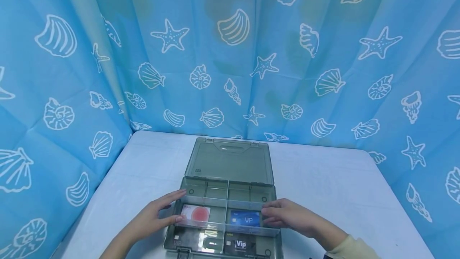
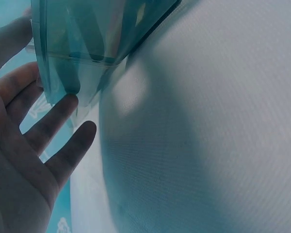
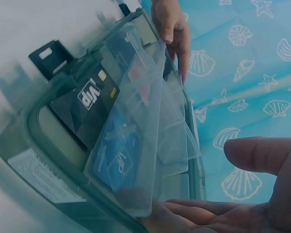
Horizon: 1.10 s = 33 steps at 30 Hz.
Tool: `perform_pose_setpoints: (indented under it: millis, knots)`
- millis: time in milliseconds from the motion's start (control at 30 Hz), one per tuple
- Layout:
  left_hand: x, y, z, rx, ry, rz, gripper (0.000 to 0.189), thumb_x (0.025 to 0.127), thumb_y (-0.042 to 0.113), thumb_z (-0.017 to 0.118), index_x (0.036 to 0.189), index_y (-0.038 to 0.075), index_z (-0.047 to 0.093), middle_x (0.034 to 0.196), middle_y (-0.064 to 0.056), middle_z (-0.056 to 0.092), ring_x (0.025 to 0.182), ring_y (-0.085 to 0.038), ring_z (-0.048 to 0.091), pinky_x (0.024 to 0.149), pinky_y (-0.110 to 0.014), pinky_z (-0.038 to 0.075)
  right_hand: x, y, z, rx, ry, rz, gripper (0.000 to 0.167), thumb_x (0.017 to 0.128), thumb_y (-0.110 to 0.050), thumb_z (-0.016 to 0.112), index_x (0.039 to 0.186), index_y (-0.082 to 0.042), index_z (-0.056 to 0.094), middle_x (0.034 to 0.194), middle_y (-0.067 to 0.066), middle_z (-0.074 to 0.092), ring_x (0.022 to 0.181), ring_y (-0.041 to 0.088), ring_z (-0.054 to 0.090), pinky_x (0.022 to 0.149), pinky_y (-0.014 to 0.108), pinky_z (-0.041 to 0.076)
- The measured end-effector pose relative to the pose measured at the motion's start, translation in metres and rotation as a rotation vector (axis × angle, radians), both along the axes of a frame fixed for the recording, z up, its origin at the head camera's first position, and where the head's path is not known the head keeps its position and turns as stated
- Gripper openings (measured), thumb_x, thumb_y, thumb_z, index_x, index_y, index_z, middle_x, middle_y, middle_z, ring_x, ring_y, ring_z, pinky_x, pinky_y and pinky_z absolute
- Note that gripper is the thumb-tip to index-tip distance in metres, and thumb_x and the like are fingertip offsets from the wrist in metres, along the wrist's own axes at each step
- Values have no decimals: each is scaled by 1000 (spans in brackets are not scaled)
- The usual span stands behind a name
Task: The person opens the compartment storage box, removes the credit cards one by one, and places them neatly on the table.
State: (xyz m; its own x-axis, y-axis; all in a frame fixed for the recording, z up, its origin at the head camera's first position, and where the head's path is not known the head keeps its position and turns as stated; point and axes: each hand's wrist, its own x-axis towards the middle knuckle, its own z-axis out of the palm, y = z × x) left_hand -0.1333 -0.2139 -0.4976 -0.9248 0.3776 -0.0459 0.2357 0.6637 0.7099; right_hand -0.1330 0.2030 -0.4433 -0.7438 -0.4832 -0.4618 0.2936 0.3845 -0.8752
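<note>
A smoky grey-green transparent box [image 1: 279, 247] lies with its lid [image 1: 230, 161] folded back. Clear dividers [image 1: 201, 224] split it into compartments and stand up, slanted, in the right wrist view [image 3: 157, 126]. At the left side, my left hand [image 1: 151, 219] reaches with spread fingers to the divider ends; its fingertips are at the box wall in the left wrist view. My right hand [image 1: 291, 217] has its fingers at the right ends of the dividers, beside a blue VIP card [image 1: 245, 218], thumb standing apart. A white card with a red circle [image 1: 200, 213] lies near my left thumb.
Two black VIP cards, one left [image 1: 183, 240] and one right [image 1: 241, 244], lie in the front compartments. A latch [image 3: 51, 58] juts from the box front. The white table [image 1: 330, 183] surrounds the box; a blue shell-print curtain [image 1: 230, 63] hangs behind it.
</note>
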Motion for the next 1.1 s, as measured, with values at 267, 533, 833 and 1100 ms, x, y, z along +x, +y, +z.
perform_pose_setpoints:
  millis: [267, 533, 833, 1100]
  knots:
    - [1, -1, 0, 19, 19, -17, 73, 89, 49, 75, 152, 18, 50, 157, -7, 46, 143, -38, 42, 108, -57, 46, -2, -5, -2, 0, -41, 2, 67, 105, -29, 56, 138, 27, 37, 131, 33, 59, 123, 48, 59, 103, 51, 53]
    - [2, -2, -1, 28, 23, -24, 74, 89, 51, 74, 152, 18, 50, 157, -7, 45, 143, -38, 42, 109, -57, 45, -6, -9, -9, -38, -59, 12, 59, 105, -22, 54, 135, 27, 41, 129, 34, 61, 123, 49, 58, 102, 48, 54]
    - [1, -2, -2, 19, 15, -11, 74, 89, 51, 74, 152, 20, 50, 157, -6, 46, 144, -38, 41, 110, -58, 44, -7, -14, -14, -77, -51, 24, 56, 106, -22, 52, 135, 25, 45, 127, 31, 63, 123, 46, 60, 103, 48, 54]
    - [0, 1, -2, 27, -23, 15, 73, 90, 48, 75, 152, 21, 49, 158, -7, 44, 145, -39, 38, 111, -60, 42, -6, -14, -16, -99, -55, 24, 54, 106, -21, 51, 133, 24, 46, 128, 29, 63, 123, 45, 60, 102, 45, 55]
